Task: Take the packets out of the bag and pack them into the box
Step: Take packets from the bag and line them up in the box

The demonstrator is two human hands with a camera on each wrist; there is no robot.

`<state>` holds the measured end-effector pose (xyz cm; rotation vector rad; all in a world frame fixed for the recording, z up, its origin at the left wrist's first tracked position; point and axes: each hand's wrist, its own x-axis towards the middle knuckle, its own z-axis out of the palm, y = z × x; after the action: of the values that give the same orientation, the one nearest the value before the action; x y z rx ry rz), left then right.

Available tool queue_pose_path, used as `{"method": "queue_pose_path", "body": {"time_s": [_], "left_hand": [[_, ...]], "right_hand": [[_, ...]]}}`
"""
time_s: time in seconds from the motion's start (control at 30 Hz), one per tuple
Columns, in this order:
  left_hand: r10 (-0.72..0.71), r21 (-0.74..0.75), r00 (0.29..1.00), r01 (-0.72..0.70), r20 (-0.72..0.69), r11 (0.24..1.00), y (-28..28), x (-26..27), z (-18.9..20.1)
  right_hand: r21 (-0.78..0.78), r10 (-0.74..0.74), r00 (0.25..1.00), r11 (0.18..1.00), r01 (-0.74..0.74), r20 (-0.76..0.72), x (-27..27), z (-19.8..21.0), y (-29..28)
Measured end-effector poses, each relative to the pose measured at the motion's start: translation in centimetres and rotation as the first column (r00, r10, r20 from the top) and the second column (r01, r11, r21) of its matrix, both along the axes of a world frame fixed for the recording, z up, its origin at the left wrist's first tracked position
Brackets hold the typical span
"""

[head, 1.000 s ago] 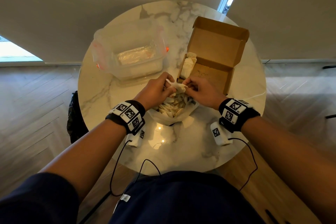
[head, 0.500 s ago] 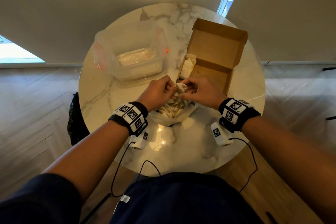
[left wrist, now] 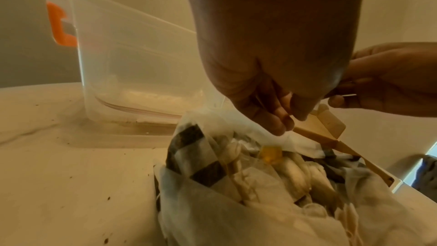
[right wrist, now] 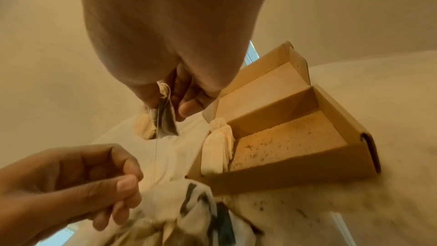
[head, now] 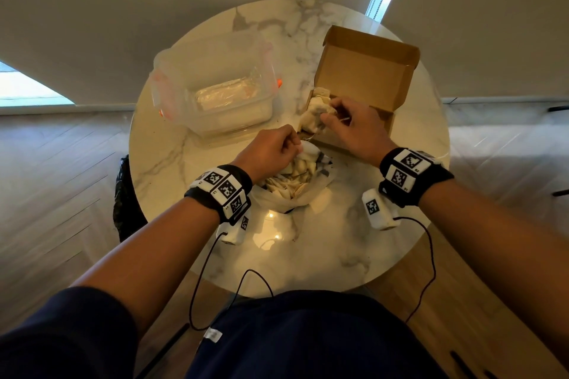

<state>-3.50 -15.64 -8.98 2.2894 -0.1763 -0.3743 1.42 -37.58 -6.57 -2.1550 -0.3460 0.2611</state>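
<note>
A white plastic bag with dark markings lies open on the round table, full of pale tea-bag packets. My left hand hovers at its far rim and pinches a thin string. That string runs up to a bunch of packets pinched in my right hand. The right hand holds them over the left end of the open cardboard box. A few packets stand in a row against the box's left wall. The rest of the box floor is bare, with crumbs.
A clear plastic container with orange clips and a wrapped bundle inside stands left of the box. The marble table carries scattered crumbs. Cables hang from both wrist cameras over the near table edge.
My right hand has lifted from the bag's mouth to the box's left end, carrying packets. My left hand stays at the bag's rim, and a string now stretches between the hands.
</note>
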Motion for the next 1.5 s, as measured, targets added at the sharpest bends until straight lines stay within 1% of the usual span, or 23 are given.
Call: {"method": "queue_pose_path", "body": {"time_s": [0.1, 0.2, 0.3, 0.37, 0.43, 0.53, 0.6, 0.7, 0.77, 0.8, 0.83, 0.9, 0.93, 1.0, 1.17, 1.33, 1.5], "left_hand": [[-0.005, 0.021, 0.999, 0.004, 0.032, 1.000, -0.3, 1.0, -0.2], [-0.070, 0.020, 0.996, 0.069, 0.049, 0.997, -0.8, 1.8, -0.6], [-0.167, 0.032, 0.986, 0.167, 0.012, 0.985, -1.6, 2.2, -0.7], [-0.231, 0.008, 0.973, 0.231, -0.010, 0.973, -2.0, 2.3, -1.1], [-0.257, -0.024, 0.966, 0.256, -0.027, 0.966, -2.2, 2.3, -1.5], [-0.224, -0.014, 0.975, 0.224, -0.013, 0.975, -2.3, 2.4, -1.9], [-0.134, -0.022, 0.990, 0.135, 0.029, 0.991, -2.3, 2.5, -1.8], [0.040, -0.101, 0.990, -0.026, 0.132, 0.994, -2.0, 2.7, -1.8], [0.090, -0.138, 0.985, -0.070, 0.148, 0.988, -1.9, 2.7, -1.2], [0.062, -0.165, 0.990, -0.041, 0.125, 0.986, -1.9, 2.7, -0.7], [0.000, -0.184, 0.996, 0.017, 0.093, 0.983, -2.1, 2.7, -0.2], [-0.150, -0.144, 0.988, 0.154, 0.036, 0.978, -2.7, 2.5, 0.5], [-0.198, -0.115, 0.980, 0.198, 0.008, 0.973, -2.9, 2.4, 0.6], [-0.242, -0.086, 0.970, 0.240, -0.006, 0.967, -3.3, 2.1, 0.6], [-0.260, -0.046, 0.957, 0.267, 0.126, 0.963, -3.4, 1.1, 0.4], [-0.311, -0.055, 0.949, 0.313, 0.051, 0.948, -3.3, 0.5, 0.3], [-0.199, -0.021, 0.979, 0.198, -0.042, 0.980, -4.1, 0.2, 0.8]], "right_hand": [[0.022, -0.043, 0.999, 0.999, 0.043, -0.002, 1.5, 1.0, -0.3], [0.038, -0.041, 0.999, 0.998, 0.041, -0.001, 2.3, 1.8, -0.3], [0.031, -0.005, 1.000, 1.000, 0.005, -0.003, 2.4, 1.8, 0.1], [0.036, 0.012, 1.000, 0.999, -0.011, -0.026, 2.3, 1.7, 0.3], [0.054, 0.028, 0.999, 0.998, -0.026, -0.037, 2.2, 1.9, 0.4], [0.109, 0.041, 0.998, 0.993, -0.035, -0.047, 2.0, 2.8, 0.7], [0.119, 0.054, 0.998, 0.992, -0.050, -0.030, 1.9, 3.5, 0.8], [0.124, 0.079, 0.997, 0.989, -0.078, -0.002, 1.8, 4.5, 0.9], [0.132, 0.088, 0.996, 0.987, -0.087, -0.001, 1.7, 5.0, 1.1], [0.138, 0.094, 0.996, 0.986, -0.092, -0.005, 1.6, 5.3, 1.2], [0.147, 0.101, 0.995, 0.984, -0.098, -0.011, 1.5, 5.4, 1.2], [0.155, 0.122, 0.992, 0.981, -0.117, -0.022, 1.3, 5.6, 1.4], [0.146, 0.130, 0.991, 0.981, -0.126, -0.021, 1.2, 5.7, 1.4], [0.129, 0.133, 0.991, 0.983, -0.130, -0.018, 1.0, 5.8, 1.5], [0.144, 0.122, 0.992, 0.983, -0.116, -0.035, 0.5, 5.7, 0.9], [0.144, 0.082, 0.995, 0.987, -0.073, -0.059, 0.1, 5.2, 0.2], [0.157, 0.098, 0.993, 0.984, -0.086, -0.070, -0.5, 5.2, 0.1]]}}
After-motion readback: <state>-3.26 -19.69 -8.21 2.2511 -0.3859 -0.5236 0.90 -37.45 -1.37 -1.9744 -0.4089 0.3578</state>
